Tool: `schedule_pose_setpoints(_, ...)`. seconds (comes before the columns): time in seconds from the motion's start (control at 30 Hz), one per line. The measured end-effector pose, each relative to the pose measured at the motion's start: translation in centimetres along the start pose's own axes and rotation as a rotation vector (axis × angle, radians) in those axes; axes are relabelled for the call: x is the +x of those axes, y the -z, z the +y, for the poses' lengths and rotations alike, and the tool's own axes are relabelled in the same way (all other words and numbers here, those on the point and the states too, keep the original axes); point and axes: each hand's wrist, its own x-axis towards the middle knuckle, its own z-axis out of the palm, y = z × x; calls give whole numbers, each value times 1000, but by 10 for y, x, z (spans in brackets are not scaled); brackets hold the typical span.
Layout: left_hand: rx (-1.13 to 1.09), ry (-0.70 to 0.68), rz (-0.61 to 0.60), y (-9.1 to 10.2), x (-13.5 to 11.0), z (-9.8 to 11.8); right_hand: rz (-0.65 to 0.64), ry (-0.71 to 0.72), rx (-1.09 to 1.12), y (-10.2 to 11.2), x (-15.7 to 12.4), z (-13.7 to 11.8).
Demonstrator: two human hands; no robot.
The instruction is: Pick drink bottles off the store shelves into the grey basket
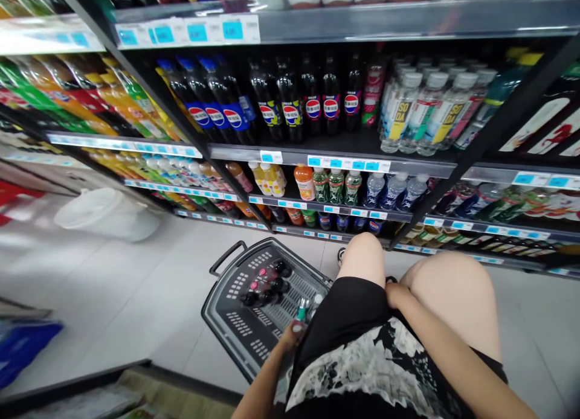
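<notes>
- Head view: the left hand (289, 337) has its fingers clamped on a clear bottle (302, 310) inside the basket (226, 304).
- Dark bottles (277, 284) share that basket.
- The right hand (399, 296) is between the knees (367, 253); I cannot tell its fingers' state.
- A shelf (335, 145) holds cola (235, 117).

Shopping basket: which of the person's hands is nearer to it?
Left. The left hand is at the basket, on the body's side; the right hand is farther off, beside the right thigh.
</notes>
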Motion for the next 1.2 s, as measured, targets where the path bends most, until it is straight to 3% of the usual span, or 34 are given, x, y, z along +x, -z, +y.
schedule_pose_setpoints(0.1,145,-72,105,34,-21,14,77,-18,11,-1,-4,2)
schedule_pose_setpoints(0.17,290,-192,224,57,-46,42,213,-48,18,-1,-4,3)
schedule_pose_setpoints(0.3,351,-394,364,83,-108,125,760,-47,122,8,4,4)
schedule_pose_setpoints(0.37,238,-489,408,83,-134,166,946,47,232,13,8,4)
schedule_pose_setpoints(0.43,-3,-601,387,77,-152,200,1034,139,368,19,9,2)
schedule_pose_setpoints(0.57,-608,-684,118,50,-168,245,1205,279,586,29,-4,-2)
schedule_pose_setpoints(0.63,-814,-657,10,35,-172,258,1278,326,625,33,-18,-3)
schedule_pose_setpoints(0.7,-881,-662,-55,23,-175,264,1324,355,671,36,-32,-3)
schedule_pose_setpoints(0.83,-722,-788,-94,10,-176,262,1449,405,799,37,-49,-1)
schedule_pose_setpoints(0.93,-554,-860,-72,6,-174,256,1534,437,732,38,-49,3)
schedule_pose_setpoints(1.07,-421,-834,-107,2,-174,254,1514,588,622,39,-45,11)
schedule_pose_setpoints(1.2,-425,-794,-55,7,-167,265,1400,708,554,33,-48,14)
